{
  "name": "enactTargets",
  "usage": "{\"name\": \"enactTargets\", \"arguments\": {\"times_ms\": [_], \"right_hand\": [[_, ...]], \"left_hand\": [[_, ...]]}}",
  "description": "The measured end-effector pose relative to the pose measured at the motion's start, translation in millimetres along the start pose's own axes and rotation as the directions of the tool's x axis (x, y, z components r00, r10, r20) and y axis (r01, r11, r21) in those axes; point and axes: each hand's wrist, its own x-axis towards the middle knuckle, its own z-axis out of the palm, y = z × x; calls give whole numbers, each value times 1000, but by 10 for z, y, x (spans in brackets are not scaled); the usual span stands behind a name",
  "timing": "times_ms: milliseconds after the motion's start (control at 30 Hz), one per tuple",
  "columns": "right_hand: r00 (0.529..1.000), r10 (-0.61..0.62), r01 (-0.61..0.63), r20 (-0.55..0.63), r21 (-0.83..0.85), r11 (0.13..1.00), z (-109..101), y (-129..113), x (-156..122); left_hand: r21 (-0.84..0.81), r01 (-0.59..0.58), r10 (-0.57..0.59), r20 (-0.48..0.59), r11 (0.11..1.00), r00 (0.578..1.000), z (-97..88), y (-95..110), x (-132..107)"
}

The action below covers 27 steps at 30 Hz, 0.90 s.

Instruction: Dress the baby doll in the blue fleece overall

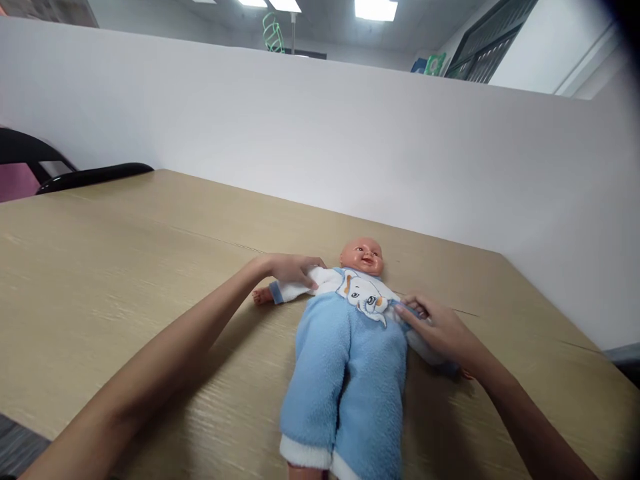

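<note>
A baby doll [363, 256] lies on its back on the table, head toward the far side. It wears a fleecy outfit [325, 353] with light-blue trousers, a white top and an animal face [367, 297] on the chest. My left hand [293, 268] is at the shoulder end of the white sleeve [293, 290] on the left, thumb and fingers closed round the cloth. On the other side, my right hand [440, 327] pinches the blue-and-white cloth beside the chest, partly covering that sleeve. One small doll hand [263, 295] shows past the left cuff.
The wooden table [125, 267] stretches out around the doll, with seams in its top. A white partition [300, 127] rises along its back and right. Black chairs [95, 175] stand at the far left edge.
</note>
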Motion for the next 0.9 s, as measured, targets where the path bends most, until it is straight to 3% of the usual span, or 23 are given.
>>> {"name": "enactTargets", "arguments": {"times_ms": [67,133,233,333,433,500,567,767,900], "right_hand": [[985,-74,66,-158,-51,997,66,256,-256],[958,-130,99,-256,-130,987,137,516,-510],[957,-98,71,-273,-106,992,230,813,-808],[953,-21,25,-302,10,1000,269,921,-947],[951,81,-37,-297,152,988,237,878,-964],[934,158,-84,-320,233,969,198,813,-937],[905,205,-74,-373,337,939,162,736,-883],[897,242,121,-370,731,671,116,433,-469],[920,189,159,-343,768,620,171,256,-103]], "left_hand": [[155,45,-34,-74,987,997,-1,153,-50],[285,28,32,-202,958,979,47,366,-69],[367,-78,224,-375,927,899,222,746,19],[440,-241,427,-392,865,815,461,1087,255],[497,-317,508,-312,808,803,667,1284,533],[503,-323,498,-262,801,827,760,1321,672],[499,-329,502,-265,802,823,817,1302,752],[376,-518,636,-347,768,689,845,1228,704],[480,-530,707,-356,699,611,844,1216,607]]}}
